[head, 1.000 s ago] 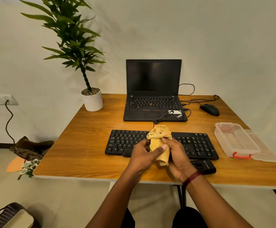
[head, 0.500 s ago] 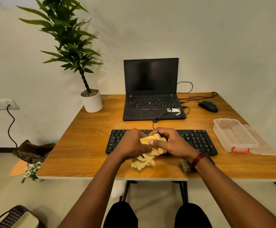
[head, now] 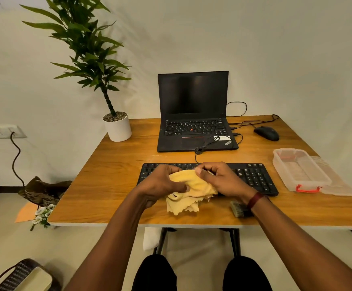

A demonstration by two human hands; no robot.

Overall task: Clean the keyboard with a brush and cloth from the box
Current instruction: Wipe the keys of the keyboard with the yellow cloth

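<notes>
A black keyboard (head: 252, 177) lies across the middle of the wooden table (head: 112, 181). Over its left half, a crumpled yellow cloth (head: 189, 192) is gripped by both hands. My left hand (head: 160, 183) curls round its left side, and my right hand (head: 223, 179) pinches its top edge. The cloth's lower folds hang onto the table in front of the keyboard. A small brush (head: 237, 208) lies on the table under my right wrist, partly hidden. The clear plastic box (head: 301, 171) with a red latch stands open at the right, with its lid beside it.
An open black laptop (head: 194, 114) sits behind the keyboard, with a cable trailing to it. A black mouse (head: 266, 133) is at the back right. A potted plant (head: 117, 127) stands on the back left corner. A basket (head: 22, 276) sits on the floor at the lower left.
Both hands lowered the cloth from an upright bunch down onto the keyboard's left half and are working it there. The view shifted slightly.
</notes>
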